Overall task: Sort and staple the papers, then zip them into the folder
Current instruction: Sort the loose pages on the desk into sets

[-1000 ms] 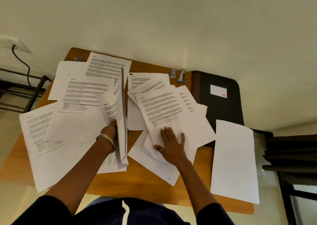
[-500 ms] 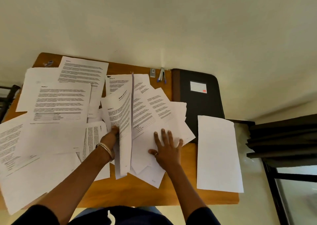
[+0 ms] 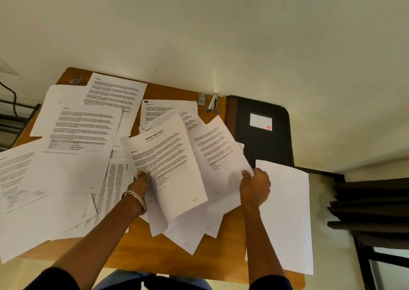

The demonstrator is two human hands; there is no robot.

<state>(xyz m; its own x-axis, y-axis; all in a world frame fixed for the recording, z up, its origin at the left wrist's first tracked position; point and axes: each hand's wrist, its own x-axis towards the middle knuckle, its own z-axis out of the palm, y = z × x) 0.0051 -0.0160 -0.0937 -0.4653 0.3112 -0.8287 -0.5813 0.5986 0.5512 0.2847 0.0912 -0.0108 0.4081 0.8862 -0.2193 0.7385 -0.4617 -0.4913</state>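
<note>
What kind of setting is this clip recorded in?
Probably a home or small office workspace: a wooden desk pushed against a plain wall, strewn with printed papers, with a stapler and a black zip folder at its far edge.

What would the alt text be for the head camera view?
A left hand and a right hand hold printed sheets above a paper-strewn wooden desk; a black folder and stapler lie beyond.

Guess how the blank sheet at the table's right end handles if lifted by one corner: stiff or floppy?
Probably floppy: the blank sheet looks like a single thin page, and the titled page in the left hand already curls at its lower edge. Likely light and slippery; it overhangs the table, so a nudge may slide it off.
</note>
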